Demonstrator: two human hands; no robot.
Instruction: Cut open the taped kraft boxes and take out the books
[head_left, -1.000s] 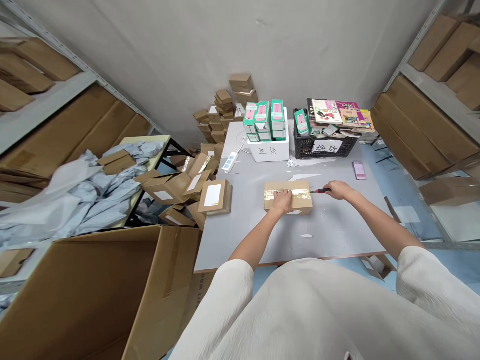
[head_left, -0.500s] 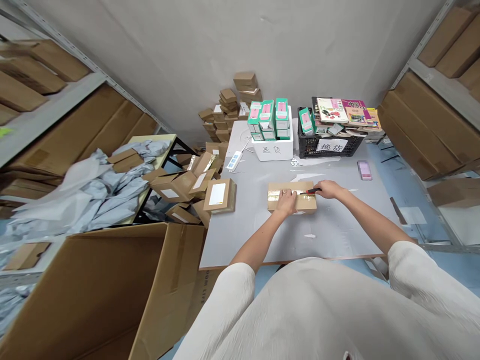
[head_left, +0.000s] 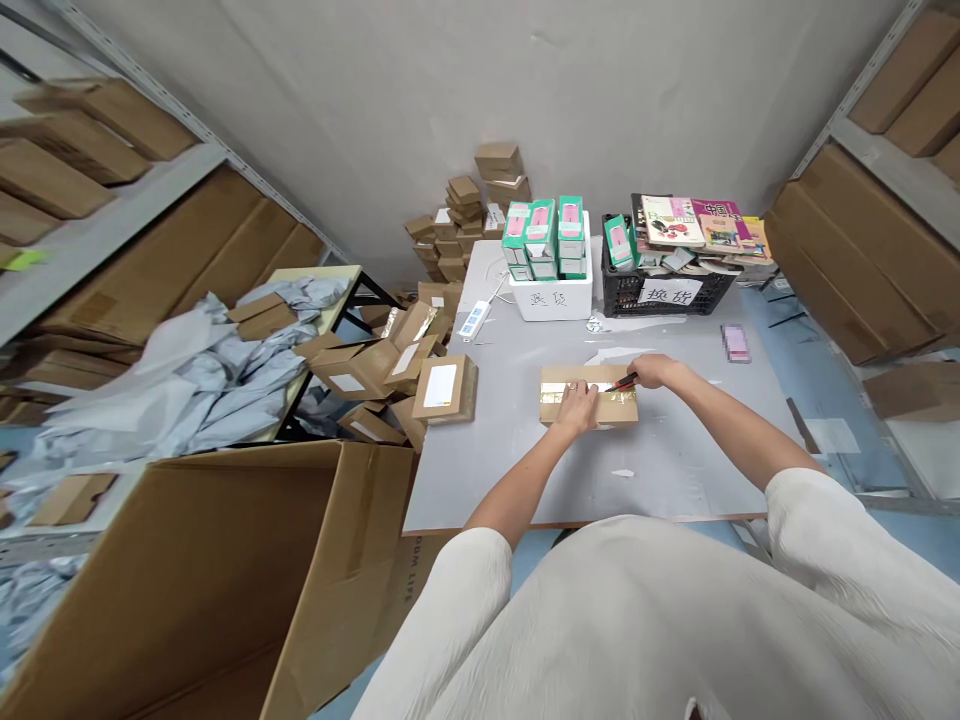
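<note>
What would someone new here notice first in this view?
Probably the taped carton on the grey table, with the left hand pressed on it and the right hand holding a red-and-black cutter over its tape. Next, the huge open cardboard box filling the lower left.

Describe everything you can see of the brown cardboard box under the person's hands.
The brown cardboard box is oblong and looks closed, lying flat on the grey tabletop with its long side running left to right. Shiny, gold-looking tape runs lengthwise along its top. The left hand rests on top, around the middle. The right hand holds a slim black-and-red tool, its tip at the tape; whether the tape is cut is too small to tell. The contents are hidden.
</note>
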